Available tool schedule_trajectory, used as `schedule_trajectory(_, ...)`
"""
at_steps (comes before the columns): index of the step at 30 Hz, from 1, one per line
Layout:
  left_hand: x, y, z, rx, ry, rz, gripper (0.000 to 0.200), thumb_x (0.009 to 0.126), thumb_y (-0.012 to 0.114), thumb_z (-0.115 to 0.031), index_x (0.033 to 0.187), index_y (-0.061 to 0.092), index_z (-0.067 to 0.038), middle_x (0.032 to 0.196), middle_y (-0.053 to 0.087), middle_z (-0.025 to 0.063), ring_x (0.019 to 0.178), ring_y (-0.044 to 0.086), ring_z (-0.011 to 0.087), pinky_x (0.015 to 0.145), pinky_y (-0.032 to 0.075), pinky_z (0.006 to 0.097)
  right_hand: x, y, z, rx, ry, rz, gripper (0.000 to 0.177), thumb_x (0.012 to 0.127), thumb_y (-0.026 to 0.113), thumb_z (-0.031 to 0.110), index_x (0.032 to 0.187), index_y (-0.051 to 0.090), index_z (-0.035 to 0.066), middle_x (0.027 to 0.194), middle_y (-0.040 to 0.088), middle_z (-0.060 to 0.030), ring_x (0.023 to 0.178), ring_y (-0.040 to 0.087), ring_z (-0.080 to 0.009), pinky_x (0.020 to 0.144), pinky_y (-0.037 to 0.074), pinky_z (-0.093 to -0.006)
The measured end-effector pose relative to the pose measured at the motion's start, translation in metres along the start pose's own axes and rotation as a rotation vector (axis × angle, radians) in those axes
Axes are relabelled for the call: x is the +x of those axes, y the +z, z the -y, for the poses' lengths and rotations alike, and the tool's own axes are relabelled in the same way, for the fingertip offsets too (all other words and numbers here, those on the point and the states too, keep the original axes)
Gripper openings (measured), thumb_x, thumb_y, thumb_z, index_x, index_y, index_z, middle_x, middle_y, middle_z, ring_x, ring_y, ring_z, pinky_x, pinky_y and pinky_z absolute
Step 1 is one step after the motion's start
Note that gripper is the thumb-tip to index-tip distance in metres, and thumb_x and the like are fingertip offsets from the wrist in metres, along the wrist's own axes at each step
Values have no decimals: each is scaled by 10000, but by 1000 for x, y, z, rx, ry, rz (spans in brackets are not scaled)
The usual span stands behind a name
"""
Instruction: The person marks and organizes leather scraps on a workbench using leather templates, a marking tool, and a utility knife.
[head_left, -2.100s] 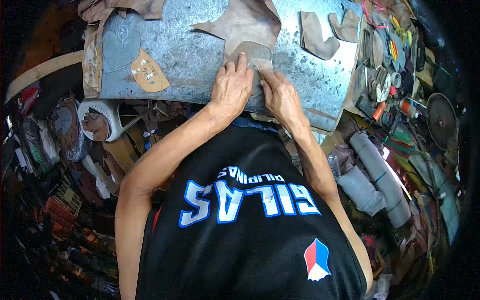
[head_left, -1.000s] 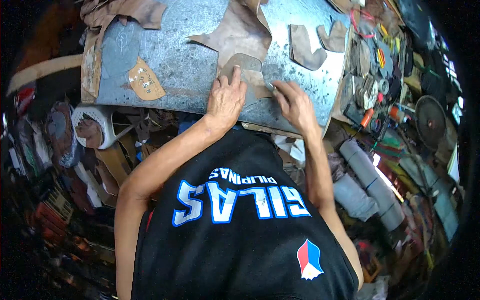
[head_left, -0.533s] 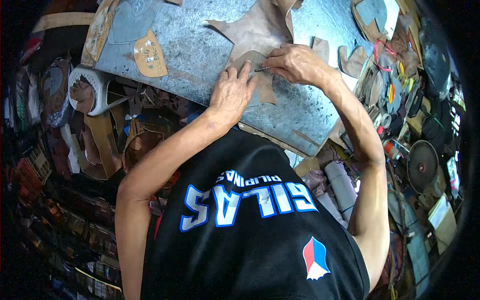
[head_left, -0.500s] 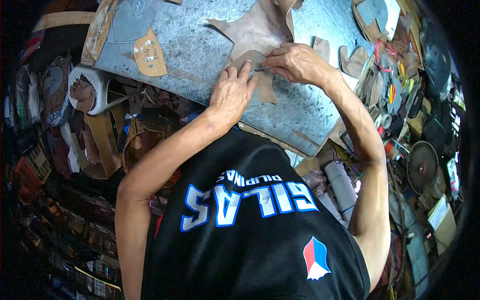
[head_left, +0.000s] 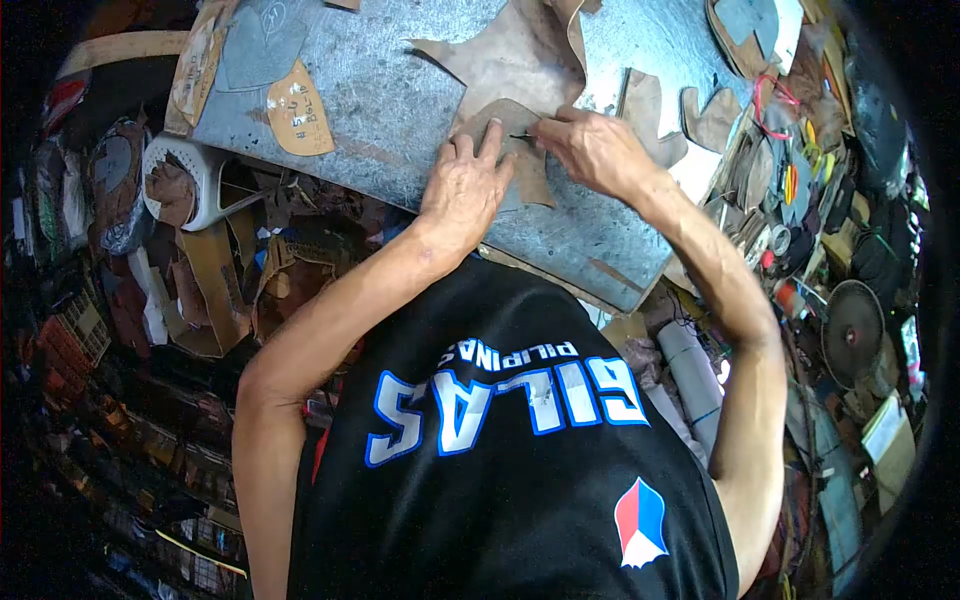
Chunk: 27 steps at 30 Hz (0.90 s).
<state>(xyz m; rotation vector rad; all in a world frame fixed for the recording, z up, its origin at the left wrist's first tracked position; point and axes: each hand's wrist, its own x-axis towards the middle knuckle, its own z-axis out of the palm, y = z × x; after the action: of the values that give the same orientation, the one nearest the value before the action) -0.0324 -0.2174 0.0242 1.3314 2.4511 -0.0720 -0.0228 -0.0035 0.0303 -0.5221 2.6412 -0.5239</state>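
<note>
Template (head_left: 505,112) | left hand (head_left: 462,185) flat, pinning it | right hand (head_left: 595,150) pinching blade (head_left: 520,136), drawn toward 5 o'clock | edge cut likely advancing

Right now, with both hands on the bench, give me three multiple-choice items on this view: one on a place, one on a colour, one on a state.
1. Where does the left hand rest?
A) on the pattern piece over the leather
B) on a shelf
C) off the table

2. What colour is the worktop?
A) red
B) grey
C) green

3. What is the right hand doing?
A) lying open, empty
B) gripping scissors
C) pinching a small blade

Answers: 1 A, it presses the pattern flat; 2 B, speckled grey metal sheet; 3 C, the thin tip shows at the pattern's edge.
</note>
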Motion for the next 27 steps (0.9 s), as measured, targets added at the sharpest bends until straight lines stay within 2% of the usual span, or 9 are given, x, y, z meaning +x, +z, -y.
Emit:
schedule_trajectory(3, 1, -2, 0, 8, -2, 4, 472, 820, 584, -120, 1291, 593, -154, 1455, 408, 177, 1021, 568, 305, 883, 503, 372, -13, 16, 14, 127, 178, -186, 170, 901, 589, 198, 1016, 672, 105, 846, 648, -156, 754, 655, -362, 660, 534, -443)
schedule_trajectory(10, 1, -1, 1, 35, 27, -14, 484, 816, 608, -151, 1300, 582, -151, 1456, 399, 183, 1063, 563, 333, 904, 496, 378, -54, 11, 17, 165, 415, -109, 196, 910, 587, 216, 1054, 682, 122, 859, 651, -161, 797, 643, -375, 707, 516, -461)
schedule_trajectory(12, 1, 2, 1, 37, 25, -14, 518, 791, 657, -180, 1301, 579, -148, 1447, 405, 183, 1068, 561, 347, 912, 495, 385, -66, 6, 20, 159, 471, -37, 245, 903, 603, 231, 1094, 678, 98, 937, 677, -175, 849, 657, -376, 752, 527, -449)
schedule_trajectory(15, 4, 4, 3, -8, 30, -3, 566, 760, 710, -217, 1305, 575, -144, 1436, 414, 184, 1064, 566, 350, 901, 504, 391, -80, 24, 39, 459, 598, -232, 414, 908, 631, 313, 1195, 634, 15, 1093, 658, -257, 961, 673, -366, 845, 533, -419)
schedule_trajectory(16, 4, 5, 3, 0, 50, -10, 566, 760, 710, -217, 1305, 575, -144, 1436, 414, 184, 1064, 566, 350, 901, 504, 391, -78, 34, 53, 534, 647, -322, 455, 885, 665, 367, 1158, 643, 4, 1018, 672, -272, 914, 680, -378, 798, 534, -439)
schedule_trajectory(18, 5, 5, 6, 18, 64, 10, 606, 746, 748, -262, 1313, 564, -150, 1431, 416, 183, 1057, 576, 351, 887, 514, 394, -68, 42, 70, 610, 894, -182, 498, 845, 703, 423, 1088, 650, -8, 909, 688, -251, 857, 687, -368, 738, 526, -444)
schedule_trajectory(19, 7, 4, 8, 31, 93, 2, 606, 746, 748, -262, 1313, 564, -150, 1431, 416, 183, 1057, 576, 351, 887, 514, 394, -64, 51, 73, 661, 972, -186, 451, 827, 715, 389, 1017, 648, -14, 810, 682, -232, 784, 683, -354, 699, 511, -436)
schedule_trajectory(24, 8, 4, 16, 2, 142, 0, 704, 743, 773, -373, 1312, 529, -38, 1415, 416, 191, 1038, 591, 344, 879, 517, 389, -67, 78, 85, 850, 1085, -399, 315, 819, 654, 274, 962, 649, -6, 775, 671, -235, 716, 662, -356, 681, 505, -430)
schedule_trajectory(27, 8, 4, 20, 35, 211, -30, 722, 747, 768, -393, 1287, 529, 21, 1394, 429, 203, 1032, 593, 337, 881, 515, 386, -98, 80, 92, 526, 1100, -549, 282, 805, 633, 252, 852, 616, -26, 756, 643, -252, 687, 641, -368, 648, 490, -445)
